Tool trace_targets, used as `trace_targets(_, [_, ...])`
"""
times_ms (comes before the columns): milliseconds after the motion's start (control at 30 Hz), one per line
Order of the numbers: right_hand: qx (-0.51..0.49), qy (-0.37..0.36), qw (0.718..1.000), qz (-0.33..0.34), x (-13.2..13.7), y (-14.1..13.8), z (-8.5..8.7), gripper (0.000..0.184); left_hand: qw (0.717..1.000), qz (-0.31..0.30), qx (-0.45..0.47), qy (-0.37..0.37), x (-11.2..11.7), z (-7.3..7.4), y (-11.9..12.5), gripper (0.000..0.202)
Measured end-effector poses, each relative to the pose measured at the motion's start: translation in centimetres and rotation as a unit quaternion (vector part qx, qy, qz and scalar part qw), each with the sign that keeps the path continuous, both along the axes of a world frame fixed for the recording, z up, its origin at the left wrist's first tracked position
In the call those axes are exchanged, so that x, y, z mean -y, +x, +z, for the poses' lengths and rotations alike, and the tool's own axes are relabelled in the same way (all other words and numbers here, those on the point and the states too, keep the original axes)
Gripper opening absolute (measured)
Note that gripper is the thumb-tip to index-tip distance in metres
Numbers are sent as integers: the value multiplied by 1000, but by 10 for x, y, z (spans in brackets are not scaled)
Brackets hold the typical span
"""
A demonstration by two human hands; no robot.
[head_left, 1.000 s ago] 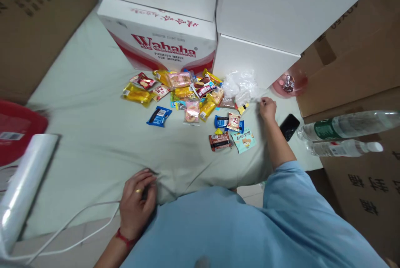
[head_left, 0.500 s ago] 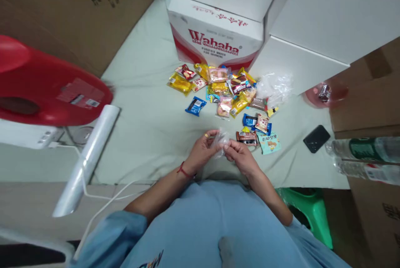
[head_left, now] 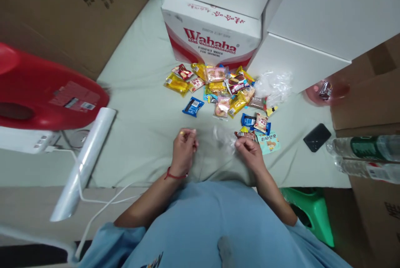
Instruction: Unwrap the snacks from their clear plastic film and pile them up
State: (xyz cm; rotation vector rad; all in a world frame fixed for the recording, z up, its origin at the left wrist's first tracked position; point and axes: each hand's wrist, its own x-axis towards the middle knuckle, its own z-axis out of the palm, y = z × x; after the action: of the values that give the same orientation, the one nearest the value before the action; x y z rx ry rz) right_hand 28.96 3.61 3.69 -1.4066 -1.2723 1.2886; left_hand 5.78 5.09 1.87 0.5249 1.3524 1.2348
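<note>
- Head view: a bag (head_left: 221,137) is out in front of the blue shirt (head_left: 200,222), between the two hands and nearer the right.
- Bag's look: clear, colourless, thin and crumpled, with whitish glints along its creases; its left part is blurred and the cloth (head_left: 137,151) shows through.
- Right hand (head_left: 252,155): thumb and fingers pinch the bag's right end, just beside a brown packet (head_left: 245,135).
- Left hand (head_left: 182,151): fingers curled, thumb close to them; cannot tell whether they grip any film.
- Beyond: mixed snacks (head_left: 217,87) in a heap against the Wahaha box (head_left: 211,37), with more crumpled clear plastic (head_left: 275,87) to their right.
</note>
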Motion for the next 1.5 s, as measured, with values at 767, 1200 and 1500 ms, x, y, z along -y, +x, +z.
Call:
trace_targets(767, [-118, -176, 977, 31, -17, 5, -9, 48, 990, -46, 122, -44, 13, -5, -1, 52])
trace_targets(1200, [59, -5, 998, -5, -13, -53, 12, 33, 998, -39, -7, 48, 15, -7, -2, 47])
trace_targets(1500, [-41, -174, 980, -89, -8, 22, 2, 43, 998, 42, -46, 20, 13, -25, -28, 41])
